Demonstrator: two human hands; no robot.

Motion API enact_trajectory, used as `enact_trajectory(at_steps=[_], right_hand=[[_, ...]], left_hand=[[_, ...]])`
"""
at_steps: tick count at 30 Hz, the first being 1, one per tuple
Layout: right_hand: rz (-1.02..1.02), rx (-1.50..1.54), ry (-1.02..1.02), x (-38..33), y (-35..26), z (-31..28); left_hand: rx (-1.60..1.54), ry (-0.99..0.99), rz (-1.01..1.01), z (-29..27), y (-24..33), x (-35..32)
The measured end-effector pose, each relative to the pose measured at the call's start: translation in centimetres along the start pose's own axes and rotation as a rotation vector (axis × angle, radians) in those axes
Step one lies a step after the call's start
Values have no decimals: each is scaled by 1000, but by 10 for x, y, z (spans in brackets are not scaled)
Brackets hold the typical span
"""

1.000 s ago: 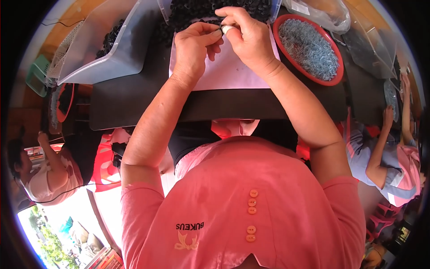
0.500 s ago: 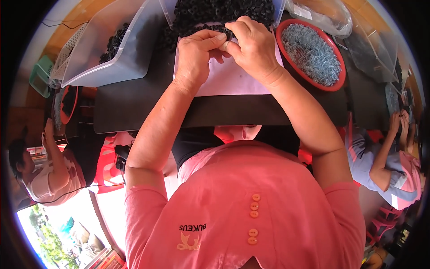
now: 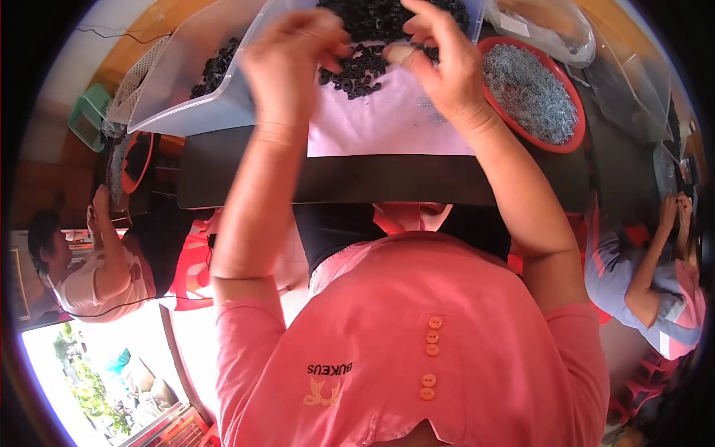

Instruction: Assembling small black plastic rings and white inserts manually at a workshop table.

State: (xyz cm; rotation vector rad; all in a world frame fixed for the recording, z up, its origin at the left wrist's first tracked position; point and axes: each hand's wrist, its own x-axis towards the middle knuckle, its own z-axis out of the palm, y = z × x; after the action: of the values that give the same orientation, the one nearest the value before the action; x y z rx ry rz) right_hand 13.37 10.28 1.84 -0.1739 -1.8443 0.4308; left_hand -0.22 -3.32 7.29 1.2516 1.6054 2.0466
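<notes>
the left hand [image 3: 283,71] is blurred, and whether its fingers [image 3: 328,33] hold anything cannot be told. the right hand [image 3: 456,71] is apart from it, thumb and forefinger parted, a pale wrap [image 3: 401,54] on the thumb. between the two hands' fingers, small black parts [image 3: 357,74] lie heaped on a pink sheet [image 3: 387,130] over the dark desk [image 3: 208,167]. right of the right fingers sits a red bowl [image 3: 578,130] of tiny translucent bluish pieces [image 3: 532,93]; left of the left fingers, a translucent plastic bin [image 3: 167,112].
</notes>
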Motion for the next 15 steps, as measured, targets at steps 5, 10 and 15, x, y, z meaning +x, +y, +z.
enact_trajectory(at_steps=[5, 10, 15], right_hand=[[254, 222, 188, 15, 5, -22], [355, 294, 186, 22, 1, -27], [267, 662, 322, 18, 10, -35]], left_hand=[[902, 62, 624, -114, 36, 82], [1145, 240, 728, -108, 12, 78], [830, -167, 610, 0, -43, 17]])
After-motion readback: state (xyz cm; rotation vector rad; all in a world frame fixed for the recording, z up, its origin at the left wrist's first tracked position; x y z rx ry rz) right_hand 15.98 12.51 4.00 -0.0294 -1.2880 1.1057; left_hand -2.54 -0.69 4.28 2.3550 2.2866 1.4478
